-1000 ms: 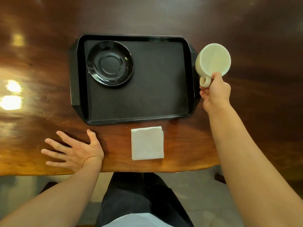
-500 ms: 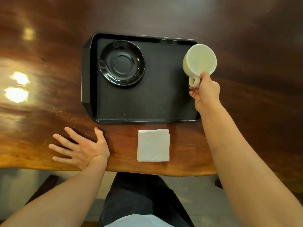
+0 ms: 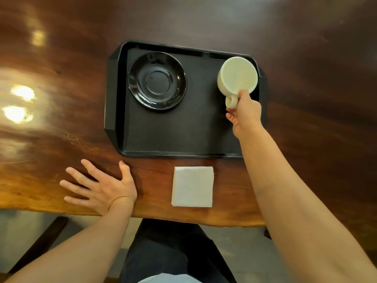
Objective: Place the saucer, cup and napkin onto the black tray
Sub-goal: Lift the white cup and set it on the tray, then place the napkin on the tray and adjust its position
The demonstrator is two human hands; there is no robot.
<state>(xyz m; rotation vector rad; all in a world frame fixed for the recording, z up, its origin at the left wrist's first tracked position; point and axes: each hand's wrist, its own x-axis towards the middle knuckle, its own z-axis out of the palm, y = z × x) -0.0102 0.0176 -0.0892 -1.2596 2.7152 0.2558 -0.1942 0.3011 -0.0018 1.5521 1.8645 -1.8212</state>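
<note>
Black tray sits on a dark wooden table, long side running left to right. Black saucer lies in the tray's far-left part, flat, empty. Right hand is closed on the handle of a cream cup, pinching it at the near side; cup is over the tray's far-right corner, mouth facing the camera, well apart from the saucer. Cannot tell whether the cup's base touches the tray floor. White folded napkin lies on the bare table just near of the tray's near rim, not touching it, roughly centred. Left hand rests flat on the table near the near-left corner of the tray, fingers spread apart, holding nothing. Dark trousers visible below the table edge.
</note>
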